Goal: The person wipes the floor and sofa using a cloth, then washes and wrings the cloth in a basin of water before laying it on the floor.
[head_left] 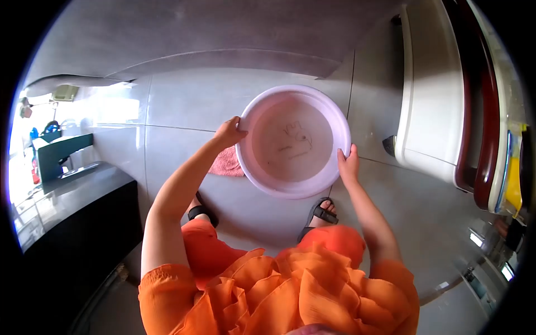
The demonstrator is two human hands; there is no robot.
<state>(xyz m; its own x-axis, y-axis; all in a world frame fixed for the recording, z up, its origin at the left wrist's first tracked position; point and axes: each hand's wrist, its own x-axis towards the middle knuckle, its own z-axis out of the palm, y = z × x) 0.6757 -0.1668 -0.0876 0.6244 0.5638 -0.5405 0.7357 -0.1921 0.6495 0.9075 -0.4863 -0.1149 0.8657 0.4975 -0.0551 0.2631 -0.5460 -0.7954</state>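
Note:
A round lilac plastic basin [293, 190] is between my two hands, in the middle of the head view. A faint line drawing marks its bottom, and water seems to be inside, though I cannot be sure. My left hand [230, 133] grips the rim at its left side, thumb over the edge. On the lower right side of the rim, my right hand [349, 163] holds on with the thumb on top. A pink cloth [228, 163] lies on the floor, partly hidden behind the basin. Whether the basin touches the floor I cannot tell.
My sandalled feet [325, 211] stand on grey floor tiles [184, 106]. A grey panel [223, 33] spans the far side. White furniture with dark red trim [430, 95] is at right. A black cabinet with a shiny top [84, 234] stands at left, holding a dark green box [61, 151].

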